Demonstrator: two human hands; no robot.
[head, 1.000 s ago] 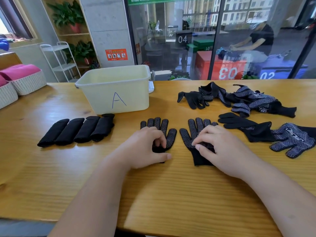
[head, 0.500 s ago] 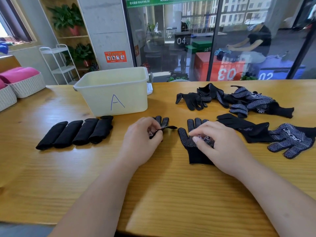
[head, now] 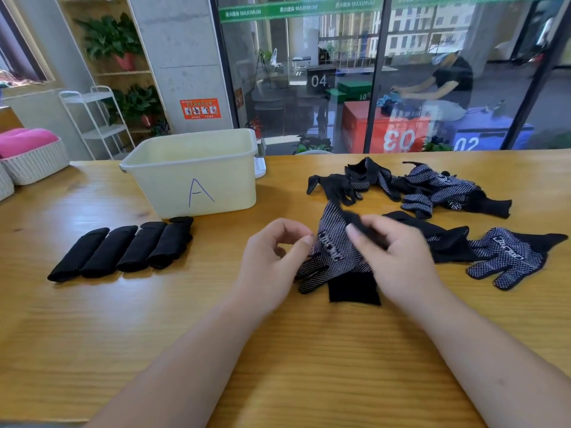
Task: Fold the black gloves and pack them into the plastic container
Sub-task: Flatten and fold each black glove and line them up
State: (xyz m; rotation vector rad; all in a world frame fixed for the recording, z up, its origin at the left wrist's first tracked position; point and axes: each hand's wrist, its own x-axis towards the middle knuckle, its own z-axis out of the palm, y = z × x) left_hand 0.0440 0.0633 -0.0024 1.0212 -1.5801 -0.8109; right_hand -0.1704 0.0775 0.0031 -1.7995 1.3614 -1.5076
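On the surface [head: 185,329] four folded gloves [head: 123,250] wait by the tub [head: 191,180], left hand [head: 272,261] and right hand [head: 398,261] pinch a pair [head: 336,251], loose gloves [head: 432,193] lie near.

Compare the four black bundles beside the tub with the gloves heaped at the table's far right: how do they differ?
The bundles are tightly folded; the heaped gloves lie loose with fingers sprawling. The bundles sit side by side in a neat row; the heaped gloves overlap in a tangle. The bundles show almost only plain black; the heaped gloves show white-dotted palms. Both are black gloves on the wooden table, outside the plastic container.
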